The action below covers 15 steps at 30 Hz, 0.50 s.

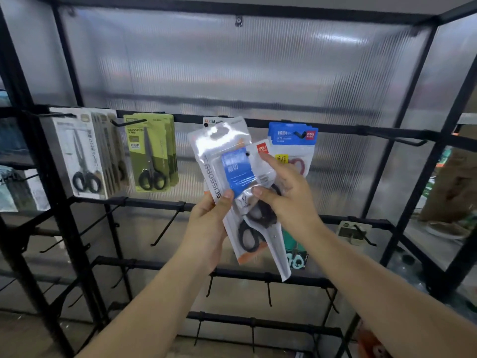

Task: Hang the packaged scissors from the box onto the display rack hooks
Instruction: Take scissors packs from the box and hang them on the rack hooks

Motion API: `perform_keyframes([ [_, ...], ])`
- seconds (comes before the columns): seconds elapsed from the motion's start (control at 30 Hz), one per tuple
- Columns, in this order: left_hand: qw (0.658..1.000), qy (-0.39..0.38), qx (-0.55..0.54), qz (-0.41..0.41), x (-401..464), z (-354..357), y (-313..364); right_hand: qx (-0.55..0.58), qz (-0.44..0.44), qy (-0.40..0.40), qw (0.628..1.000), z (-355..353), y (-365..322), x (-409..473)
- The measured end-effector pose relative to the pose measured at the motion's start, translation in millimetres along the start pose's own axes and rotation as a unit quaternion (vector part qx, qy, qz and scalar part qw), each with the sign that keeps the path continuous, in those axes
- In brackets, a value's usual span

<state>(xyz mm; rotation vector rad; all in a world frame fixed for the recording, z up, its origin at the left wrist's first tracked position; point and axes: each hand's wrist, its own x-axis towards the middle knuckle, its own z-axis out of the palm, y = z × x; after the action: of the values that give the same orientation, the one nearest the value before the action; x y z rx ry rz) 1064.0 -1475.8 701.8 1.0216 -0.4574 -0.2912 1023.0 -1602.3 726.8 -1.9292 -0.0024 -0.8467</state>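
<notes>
Left hand (206,223): raised in front of the black metal display rack (402,130); thumb curled over the lower left edge of a clear plastic packet printed "SCISSORS" down its side (210,161), pinching it.
Right hand (286,192): thumb and forefinger pinching a second clear packet with a blue card and red corner logo (238,169), lying just in front of the first.
Held packets: fanned together at centre, tilted, black scissor handles (249,239) visible low down through the plastic; not on any hook.
Rack, left: white-carded scissors packs (80,153) hanging from a black hook, olive-green carded packs (149,153) beside them to the right.
Rack, right: blue-topped packs with red-handled scissors (294,143) hanging just behind the held packets.
Lower rails: bare black hooks (165,228) pointing near.
Backing: ribbed translucent plastic panel (245,68) far behind the rack.
</notes>
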Motion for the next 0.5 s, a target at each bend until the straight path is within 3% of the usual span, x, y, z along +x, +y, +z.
perform_keyframes([
  [0.2,1.000,0.007,-0.016,-0.012,1.3,2.5,-2.3,-0.070,-0.001,0.117,0.991,-26.0,-6.2,8.0],
  [0.5,1.000,0.006,-0.012,-0.025,3.1,1.6,-3.9,-0.167,0.037,0.139,0.975,-52.7,-2.3,34.8],
])
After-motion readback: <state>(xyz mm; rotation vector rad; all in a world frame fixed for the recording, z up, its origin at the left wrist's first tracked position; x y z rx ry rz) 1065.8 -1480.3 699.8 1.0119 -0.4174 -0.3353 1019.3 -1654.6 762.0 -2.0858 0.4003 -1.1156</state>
